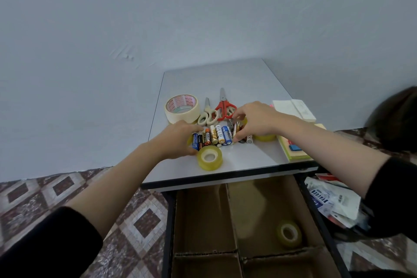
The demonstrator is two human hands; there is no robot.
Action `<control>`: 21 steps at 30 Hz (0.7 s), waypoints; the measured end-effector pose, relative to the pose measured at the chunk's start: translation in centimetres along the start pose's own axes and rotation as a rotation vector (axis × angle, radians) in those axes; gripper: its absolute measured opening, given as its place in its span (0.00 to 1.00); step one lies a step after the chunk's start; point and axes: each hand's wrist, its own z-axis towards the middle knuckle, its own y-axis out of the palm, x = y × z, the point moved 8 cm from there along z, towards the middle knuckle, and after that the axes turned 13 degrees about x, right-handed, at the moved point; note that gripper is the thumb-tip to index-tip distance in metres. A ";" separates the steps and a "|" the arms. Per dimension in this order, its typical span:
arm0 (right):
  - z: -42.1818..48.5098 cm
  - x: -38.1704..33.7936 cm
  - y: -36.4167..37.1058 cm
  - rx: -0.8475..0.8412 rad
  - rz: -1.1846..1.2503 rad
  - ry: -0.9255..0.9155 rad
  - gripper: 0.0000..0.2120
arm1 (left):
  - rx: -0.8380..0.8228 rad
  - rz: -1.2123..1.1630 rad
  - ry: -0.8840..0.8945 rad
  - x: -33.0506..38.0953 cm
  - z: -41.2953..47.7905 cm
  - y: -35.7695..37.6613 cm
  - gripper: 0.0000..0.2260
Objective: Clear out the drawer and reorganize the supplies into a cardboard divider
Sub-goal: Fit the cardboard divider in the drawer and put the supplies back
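Cardboard divider (pixel 203 221) is sitting in the drawer (pixel 168 232), its near end cut off. On the table (pixel 237 79), the right hand (pixel 255 122) is pinching the batteries (pixel 214 136); the left hand (pixel 178 140) is covering their other end, grip unclear.

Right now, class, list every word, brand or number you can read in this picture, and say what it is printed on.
Large tape roll: red print round the core, too blurred to read.
Batteries: label print too small to read.
White packet: white capitals on a blue band, too blurred to read.
Nothing can be quoted with certainty.
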 end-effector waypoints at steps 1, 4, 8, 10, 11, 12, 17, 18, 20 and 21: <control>0.2 -0.1 0.3 -0.020 -0.010 -0.006 0.33 | 0.000 0.003 0.001 -0.1 0.0 0.1 0.28; 0.7 -0.3 1.0 -0.064 -0.048 -0.026 0.33 | 0.007 0.000 0.013 -0.3 0.2 0.3 0.27; 1.4 -0.3 1.2 -0.109 -0.065 -0.017 0.35 | 0.012 -0.009 0.020 -0.5 0.4 0.5 0.27; 1.7 -0.4 1.2 -0.122 -0.073 -0.022 0.37 | 0.010 -0.013 0.018 -0.6 0.5 0.6 0.27; 1.8 -0.4 1.2 -0.127 -0.075 -0.029 0.37 | 0.010 -0.016 0.020 -0.6 0.5 0.6 0.27; 1.9 -0.5 1.2 -0.130 -0.078 -0.039 0.37 | 0.009 -0.021 0.020 -0.6 0.5 0.6 0.27; 2.2 0.0 1.6 -0.118 -0.080 -0.044 0.37 | 0.009 -0.037 0.017 -0.7 0.5 0.6 0.26; 2.2 0.0 1.6 -0.110 -0.073 -0.041 0.36 | 0.007 -0.036 0.012 -0.8 0.5 0.7 0.27; 1.9 0.1 1.5 -0.086 -0.059 -0.039 0.34 | 0.005 -0.038 0.000 -1.1 0.6 0.9 0.27; 1.8 0.1 1.4 -0.074 -0.049 -0.039 0.32 | 0.007 -0.037 -0.006 -1.2 0.6 1.0 0.27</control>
